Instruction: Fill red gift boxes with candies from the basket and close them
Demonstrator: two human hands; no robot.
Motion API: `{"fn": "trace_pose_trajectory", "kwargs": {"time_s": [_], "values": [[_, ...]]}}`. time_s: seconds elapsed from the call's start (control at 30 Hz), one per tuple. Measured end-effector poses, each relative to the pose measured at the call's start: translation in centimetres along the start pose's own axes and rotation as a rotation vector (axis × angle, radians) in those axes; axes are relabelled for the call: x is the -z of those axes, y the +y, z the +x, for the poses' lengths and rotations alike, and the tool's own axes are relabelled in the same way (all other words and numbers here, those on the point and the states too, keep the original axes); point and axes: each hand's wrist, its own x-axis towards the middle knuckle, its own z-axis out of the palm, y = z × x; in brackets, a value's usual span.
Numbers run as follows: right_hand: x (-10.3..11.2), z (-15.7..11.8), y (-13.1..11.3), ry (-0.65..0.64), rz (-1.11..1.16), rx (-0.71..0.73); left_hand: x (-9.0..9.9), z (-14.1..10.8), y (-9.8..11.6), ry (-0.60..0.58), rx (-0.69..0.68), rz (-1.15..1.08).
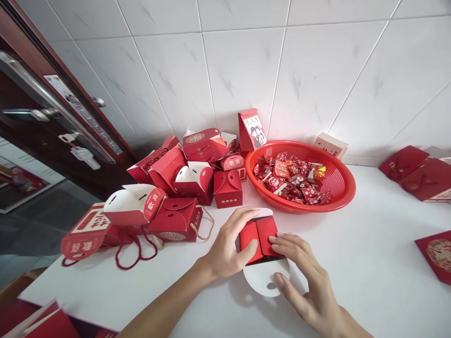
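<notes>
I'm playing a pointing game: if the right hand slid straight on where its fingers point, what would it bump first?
The red gift box: the right hand's fingertips already seem to touch its flap. Beyond is the left hand, though depth is unclear.

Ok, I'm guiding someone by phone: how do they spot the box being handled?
On the white table, find the red basket. Nearer the viewer sits a small part-open red box. Unlike the other boxes, it has the left hand and right hand touching it.
</notes>
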Motion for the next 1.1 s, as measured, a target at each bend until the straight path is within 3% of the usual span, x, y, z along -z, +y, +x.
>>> {"fn": "trace_pose_trajectory", "kwargs": {"time_s": [0.27, 0.8, 1.1], "values": [[-0.01, 0.07, 0.03, -0.007, 0.001, 0.012, -0.39, -0.49, -0.81, 0.042, -0.044, 0.062], [0.13, 0.08, 0.01, -0.025, 0.001, 0.004, -0.5, -0.46, -0.44, 0.048, 0.104, 0.049], [0.17, 0.23, 0.02, -0.019, 0.001, 0.008, -0.55, -0.42, -0.33, 0.069, 0.071, 0.043]]}}
